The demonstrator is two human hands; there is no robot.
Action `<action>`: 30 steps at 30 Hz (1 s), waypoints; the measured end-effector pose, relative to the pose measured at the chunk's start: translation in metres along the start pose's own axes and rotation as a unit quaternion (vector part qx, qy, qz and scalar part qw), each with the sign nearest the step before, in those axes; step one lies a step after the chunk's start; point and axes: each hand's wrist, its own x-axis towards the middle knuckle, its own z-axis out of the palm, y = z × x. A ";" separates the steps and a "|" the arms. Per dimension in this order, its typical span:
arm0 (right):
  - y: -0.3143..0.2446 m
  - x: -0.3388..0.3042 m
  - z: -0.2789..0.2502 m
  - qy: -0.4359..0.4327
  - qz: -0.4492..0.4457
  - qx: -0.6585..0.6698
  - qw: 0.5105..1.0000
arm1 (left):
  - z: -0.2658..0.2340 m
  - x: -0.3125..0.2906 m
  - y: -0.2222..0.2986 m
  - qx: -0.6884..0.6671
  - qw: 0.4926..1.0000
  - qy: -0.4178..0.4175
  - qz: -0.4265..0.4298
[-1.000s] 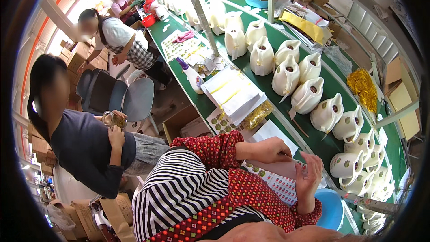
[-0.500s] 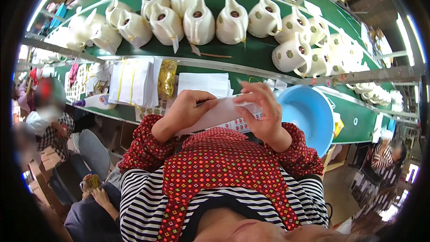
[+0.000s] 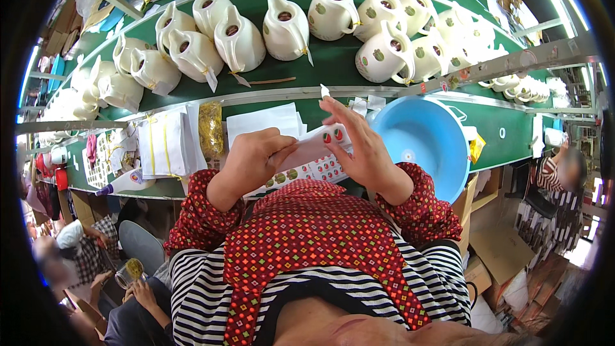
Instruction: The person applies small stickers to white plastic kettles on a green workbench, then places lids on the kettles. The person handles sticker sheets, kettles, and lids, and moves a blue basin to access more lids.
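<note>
My left hand (image 3: pixel 253 161) is closed, its thumb and fingers pinching the left end of a white sticker strip (image 3: pixel 312 146). Two red-and-green round stickers show at the strip's right end. My right hand (image 3: pixel 362 154) is beside that end, its fingers stretched apart and the thumb tip close against the stickers; whether it touches them I cannot tell. A small white piece (image 3: pixel 325 91) sits at a fingertip of this hand; its kind is unclear. Beneath both hands, close to my apron, lies a sheet of round stickers (image 3: pixel 320 170), partly covered by the strip and hands.
Several cream jugs (image 3: pixel 286 29) stand along the far green table (image 3: pixel 256 90). A blue basin (image 3: pixel 442 147) sits right of my hands. To the left are paper stacks (image 3: pixel 168 144), a gold tinsel bundle (image 3: pixel 211 131) and a white-and-purple bottle (image 3: pixel 131 182). Other people sit at both sides.
The strip has turned so its red stickers now show. My right-hand fingers have straightened and spread. The whole view has shifted, with the jugs and basin appearing further left.
</note>
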 end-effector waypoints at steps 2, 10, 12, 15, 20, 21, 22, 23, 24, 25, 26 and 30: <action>0.000 -0.001 -0.008 -0.028 0.061 0.075 0.995 | -0.001 0.007 0.001 0.019 0.999 -0.013 0.036; 0.004 -0.009 -0.007 -0.038 0.099 0.092 0.990 | 0.015 0.015 0.002 0.022 0.995 0.030 0.092; 0.005 -0.010 -0.004 -0.020 0.120 0.135 0.983 | 0.025 0.016 0.010 0.009 0.996 0.027 0.085; 0.007 -0.011 -0.003 -0.018 0.116 0.140 0.983 | 0.025 0.022 0.018 -0.052 0.998 -0.018 0.001; 0.007 -0.008 0.003 0.024 -0.004 0.039 0.999 | 0.027 0.023 0.013 -0.098 0.992 -0.018 -0.072; 0.008 -0.009 0.004 0.031 -0.021 0.027 0.999 | 0.026 0.024 0.014 -0.108 0.991 -0.020 -0.078; 0.009 -0.009 0.005 0.036 -0.034 0.016 0.999 | 0.025 0.025 0.014 -0.118 0.989 -0.022 -0.085; 0.011 -0.009 0.006 0.041 -0.047 0.004 0.998 | 0.024 0.026 0.012 -0.121 0.987 -0.038 -0.099; 0.012 -0.009 0.007 0.047 -0.060 -0.009 0.997 | 0.024 0.027 0.010 -0.126 0.984 -0.055 -0.112; 0.012 -0.010 0.008 0.050 -0.056 -0.010 0.997 | 0.024 0.028 0.008 -0.130 0.981 -0.072 -0.125; 0.012 -0.011 0.008 0.053 -0.051 -0.011 0.997 | 0.026 0.029 0.005 -0.131 0.980 -0.070 -0.129; 0.009 -0.008 0.004 0.073 -0.009 0.017 0.997 | 0.059 0.035 -0.034 -0.093 0.988 -0.040 -0.119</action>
